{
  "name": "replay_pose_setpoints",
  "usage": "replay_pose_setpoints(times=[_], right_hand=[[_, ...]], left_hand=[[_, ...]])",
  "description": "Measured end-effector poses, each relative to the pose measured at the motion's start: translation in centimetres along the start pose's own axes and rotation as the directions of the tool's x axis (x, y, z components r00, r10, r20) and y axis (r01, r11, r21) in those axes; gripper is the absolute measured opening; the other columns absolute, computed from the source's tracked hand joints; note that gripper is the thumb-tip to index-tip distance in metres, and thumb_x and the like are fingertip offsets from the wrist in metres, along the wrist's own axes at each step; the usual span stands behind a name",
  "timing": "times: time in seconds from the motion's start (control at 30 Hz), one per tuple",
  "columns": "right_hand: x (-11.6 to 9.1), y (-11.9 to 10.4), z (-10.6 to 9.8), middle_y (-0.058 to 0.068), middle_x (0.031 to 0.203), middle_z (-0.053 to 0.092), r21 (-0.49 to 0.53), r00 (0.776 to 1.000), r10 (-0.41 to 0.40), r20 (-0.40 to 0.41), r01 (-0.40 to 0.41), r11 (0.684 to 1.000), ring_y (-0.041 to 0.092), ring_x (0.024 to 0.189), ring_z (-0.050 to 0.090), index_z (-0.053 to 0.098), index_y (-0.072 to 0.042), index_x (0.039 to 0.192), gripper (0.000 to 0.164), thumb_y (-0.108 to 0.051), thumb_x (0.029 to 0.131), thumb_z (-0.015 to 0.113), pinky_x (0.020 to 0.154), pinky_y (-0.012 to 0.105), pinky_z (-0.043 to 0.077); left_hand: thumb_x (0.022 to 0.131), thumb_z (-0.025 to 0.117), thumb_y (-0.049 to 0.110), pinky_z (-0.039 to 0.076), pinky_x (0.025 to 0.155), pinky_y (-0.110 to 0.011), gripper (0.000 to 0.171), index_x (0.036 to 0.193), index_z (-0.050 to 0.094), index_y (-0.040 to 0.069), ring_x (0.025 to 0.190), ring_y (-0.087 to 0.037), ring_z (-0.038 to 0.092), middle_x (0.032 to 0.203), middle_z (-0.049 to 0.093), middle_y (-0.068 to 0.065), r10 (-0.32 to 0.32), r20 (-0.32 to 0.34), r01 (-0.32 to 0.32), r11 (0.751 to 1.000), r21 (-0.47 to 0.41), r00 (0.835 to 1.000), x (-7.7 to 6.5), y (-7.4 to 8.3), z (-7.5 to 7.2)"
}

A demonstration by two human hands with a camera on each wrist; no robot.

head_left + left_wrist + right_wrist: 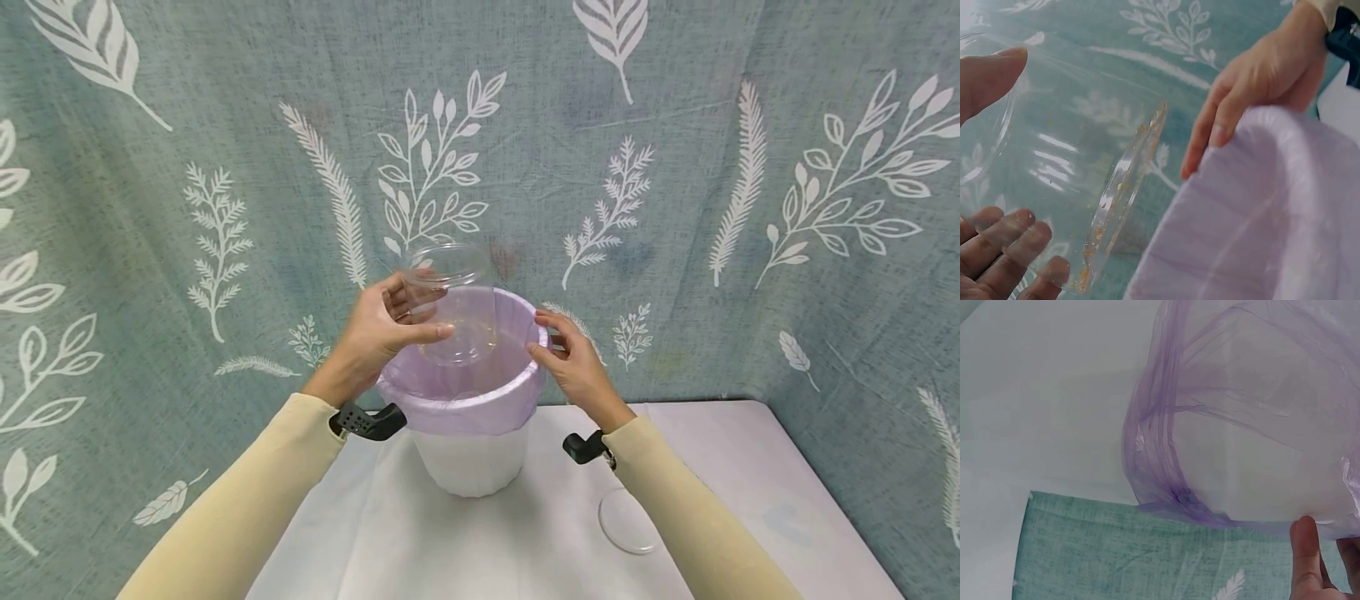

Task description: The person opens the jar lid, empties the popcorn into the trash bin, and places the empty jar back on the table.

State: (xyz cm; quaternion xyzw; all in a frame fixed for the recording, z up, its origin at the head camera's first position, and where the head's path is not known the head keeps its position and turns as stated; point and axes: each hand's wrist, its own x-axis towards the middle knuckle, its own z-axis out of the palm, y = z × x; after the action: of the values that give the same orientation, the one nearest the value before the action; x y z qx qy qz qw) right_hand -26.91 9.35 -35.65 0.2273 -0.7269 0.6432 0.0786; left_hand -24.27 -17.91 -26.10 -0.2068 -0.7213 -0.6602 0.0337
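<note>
A clear plastic jar (471,312) is held up by my left hand (378,323), thumb on one side and fingers on the other. It is over the mouth of a white trash can (471,467) lined with a thin purple bag (457,418). Yellowish crumbs (1102,232) cling along the jar's bottom edge in the left wrist view. My right hand (576,358) grips the trash can's rim through the folded bag, at the right side. In the right wrist view its thumb (1305,550) presses against the bag-covered rim.
A round clear lid (628,521) lies on the white-covered table (450,550), close to my right forearm. Behind the trash can hangs a green cloth (525,208) with white leaf prints. It also borders the table on the right.
</note>
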Motion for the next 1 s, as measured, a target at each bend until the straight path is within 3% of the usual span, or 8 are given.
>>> replay_pose_setpoints(times=[0.23,0.47,0.57,0.7,0.8,1.0], right_hand=[[0.6,2.6,-0.1,0.011,0.152,0.041,-0.014,1.0,-0.01,-0.014,0.01,1.0,0.037,0.125,0.052,0.049,0.001,0.141,0.049,-0.011,0.096,0.066,0.103,0.048,0.045],[-0.3,-1.0,0.1,0.024,0.151,0.037,-0.006,1.0,0.004,-0.001,-0.004,1.0,0.048,0.125,0.049,0.045,0.012,0.139,0.048,-0.001,0.096,0.062,0.103,0.055,0.043],[-0.4,-1.0,0.0,0.024,0.151,0.037,-0.016,1.0,0.004,0.0,-0.004,1.0,0.046,0.124,0.05,0.046,0.012,0.139,0.048,-0.001,0.096,0.062,0.102,0.052,0.045],[-0.4,-1.1,-0.1,0.022,0.152,0.037,-0.013,1.0,0.013,0.007,-0.013,1.0,0.044,0.124,0.051,0.045,0.011,0.139,0.047,-0.001,0.097,0.06,0.097,0.04,0.049],[-0.4,-1.1,-0.1,0.022,0.152,0.037,-0.009,1.0,0.012,0.007,-0.012,1.0,0.046,0.124,0.05,0.045,0.012,0.139,0.047,-0.001,0.097,0.061,0.095,0.036,0.05],[-0.3,-1.0,0.0,0.024,0.15,0.039,-0.019,1.0,-0.017,-0.003,0.017,1.0,0.048,0.124,0.05,0.046,0.013,0.138,0.047,0.0,0.095,0.063,0.1,0.049,0.046]], left_hand=[[0.073,0.086,0.0,0.044,0.107,-0.043,0.081,0.143,0.047,0.009,0.128,-0.032,0.054,0.14,0.054,-0.013,0.004,0.053,-0.004,1.0,-0.007,0.999,-1.7,0.5,1.0],[0.068,0.088,-0.003,0.041,0.109,-0.042,0.084,0.142,0.047,0.003,0.129,-0.03,0.053,0.14,0.055,-0.015,0.083,0.15,-0.077,0.996,-0.049,0.985,-3.9,0.8,2.6],[0.068,0.088,-0.003,0.043,0.108,-0.042,0.085,0.142,0.046,0.004,0.129,-0.029,0.052,0.142,0.053,-0.017,0.084,0.198,-0.076,0.996,-0.048,0.976,-5.2,0.5,3.3],[0.067,0.088,-0.002,0.039,0.11,-0.045,0.088,0.143,0.045,0.006,0.132,-0.032,0.048,0.144,0.052,-0.015,0.078,0.243,-0.067,0.996,-0.054,0.967,-7.1,-0.2,4.3],[0.065,0.089,-0.002,0.035,0.112,-0.048,0.091,0.144,0.044,0.005,0.133,-0.036,0.047,0.144,0.052,-0.014,0.108,0.264,-0.092,0.993,-0.074,0.958,-8.6,-1.0,5.2],[0.062,0.093,0.007,0.043,0.107,-0.047,0.093,0.142,0.045,0.006,0.125,-0.039,0.053,0.139,0.056,-0.013,0.174,0.324,-0.171,0.985,-0.036,0.93,-12.1,-4.6,7.0]])
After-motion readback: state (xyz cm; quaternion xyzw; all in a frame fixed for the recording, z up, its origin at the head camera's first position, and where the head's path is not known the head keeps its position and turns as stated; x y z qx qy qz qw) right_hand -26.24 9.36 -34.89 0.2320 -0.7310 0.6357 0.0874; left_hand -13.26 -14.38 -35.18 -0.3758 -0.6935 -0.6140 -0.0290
